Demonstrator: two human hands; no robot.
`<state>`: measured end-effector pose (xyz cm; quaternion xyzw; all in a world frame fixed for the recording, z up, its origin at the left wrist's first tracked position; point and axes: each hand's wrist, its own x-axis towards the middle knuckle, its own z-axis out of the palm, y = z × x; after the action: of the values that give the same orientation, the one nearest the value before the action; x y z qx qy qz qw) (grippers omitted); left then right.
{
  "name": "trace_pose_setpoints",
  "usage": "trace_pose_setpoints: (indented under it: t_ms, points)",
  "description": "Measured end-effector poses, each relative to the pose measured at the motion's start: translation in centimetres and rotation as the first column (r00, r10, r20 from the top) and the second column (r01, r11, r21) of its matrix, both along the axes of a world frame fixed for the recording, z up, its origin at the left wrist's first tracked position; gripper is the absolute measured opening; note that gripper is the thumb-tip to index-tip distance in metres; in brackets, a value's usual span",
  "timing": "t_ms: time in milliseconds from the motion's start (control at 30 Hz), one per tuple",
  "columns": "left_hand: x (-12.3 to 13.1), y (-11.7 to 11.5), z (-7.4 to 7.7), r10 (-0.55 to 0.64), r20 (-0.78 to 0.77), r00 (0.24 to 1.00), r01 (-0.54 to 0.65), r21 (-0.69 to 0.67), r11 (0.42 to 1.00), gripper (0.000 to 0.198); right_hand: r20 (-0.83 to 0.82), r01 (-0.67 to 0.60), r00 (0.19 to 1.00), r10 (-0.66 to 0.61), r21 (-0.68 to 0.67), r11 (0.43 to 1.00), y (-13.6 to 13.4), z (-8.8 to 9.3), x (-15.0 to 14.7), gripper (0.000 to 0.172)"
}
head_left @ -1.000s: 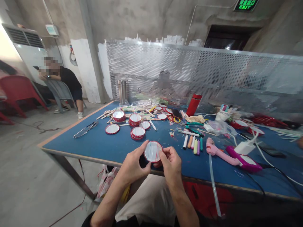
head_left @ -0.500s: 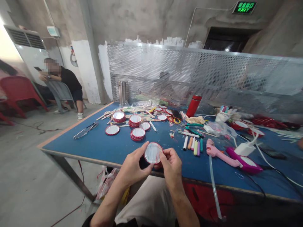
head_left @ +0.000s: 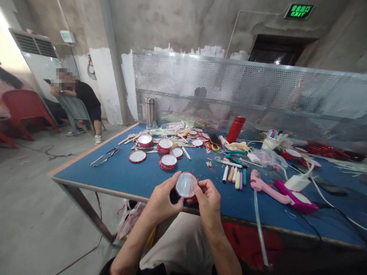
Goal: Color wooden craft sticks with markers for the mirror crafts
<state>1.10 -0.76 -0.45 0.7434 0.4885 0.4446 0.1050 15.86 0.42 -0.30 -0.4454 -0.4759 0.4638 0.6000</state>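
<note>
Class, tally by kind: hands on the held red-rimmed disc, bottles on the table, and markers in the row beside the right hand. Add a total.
Left hand, right hand: 2 hands
Silver bottle, red bottle: 2 bottles
Markers: 6
Total: 10

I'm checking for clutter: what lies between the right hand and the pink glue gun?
A row of markers lies between the right hand and the glue gun, in the head view.

Counting: 2 hands (head_left: 162,200) on 1 red-rimmed disc (head_left: 185,185); 6 stubby markers (head_left: 237,179) in the row, 2 flasks (head_left: 235,130), 1 glue gun (head_left: 268,187), 1 pen cup (head_left: 269,143), 1 exit sign (head_left: 299,11). Can't count overlapping wooden sticks (head_left: 129,138).
</note>
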Motion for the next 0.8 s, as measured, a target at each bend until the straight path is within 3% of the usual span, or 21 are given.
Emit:
trace_pose_setpoints:
  t_ms: [400, 633, 700, 800]
  points:
    - [-0.6, 0.0, 0.2, -0.076, 0.048, 0.996, 0.078, -0.056, 0.995, 0.069, 0.052, 0.012, 0.999, -0.013, 0.027, 1.000, -0.1, -0.1, 0.0, 0.031]
    - [-0.4, 0.0, 1.2, -0.091, 0.162, 0.983, 0.106, -0.086, 0.991, 0.069, 0.283, 0.088, 0.946, -0.156, 0.239, 0.967, -0.9, -1.1, -0.4, 0.023]
    - [-0.1, 0.0, 1.4, -0.077, 0.122, 0.989, 0.087, -0.074, 0.993, 0.062, 0.353, 0.097, 0.913, -0.204, 0.298, 0.950, -1.1, -1.3, -0.4, 0.021]
    - [0.5, -0.1, 1.3, -0.031, 0.062, 0.998, 0.034, -0.051, 0.998, 0.054, 0.443, 0.148, 0.814, -0.375, 0.466, 0.872, -1.2, -1.6, -0.6, 0.016]
